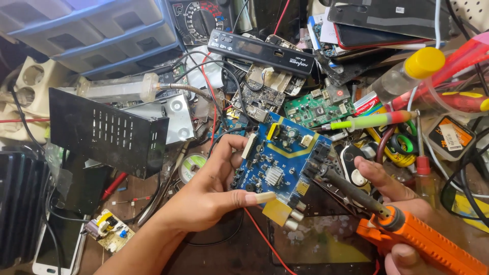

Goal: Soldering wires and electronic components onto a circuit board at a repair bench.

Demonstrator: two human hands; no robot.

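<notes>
My left hand [211, 193] grips a blue circuit board [282, 158] by its left and lower edge, thumb lying along the bottom. The board is tilted and carries a small silver heatsink, capacitors and round jacks at its lower corner. My right hand [402, 224] holds an orange-handled soldering iron [407, 231]; its dark metal tip [318, 172] rests against the board's right edge near a black connector.
A cluttered bench surrounds the hands: a black perforated metal cover [109, 132] at left, a green circuit board [318, 109] and black set-top box [262, 51] behind, a yellow-capped bottle [407, 74], screwdrivers at right, blue drawers [97, 30] at back left, a solder reel [193, 165].
</notes>
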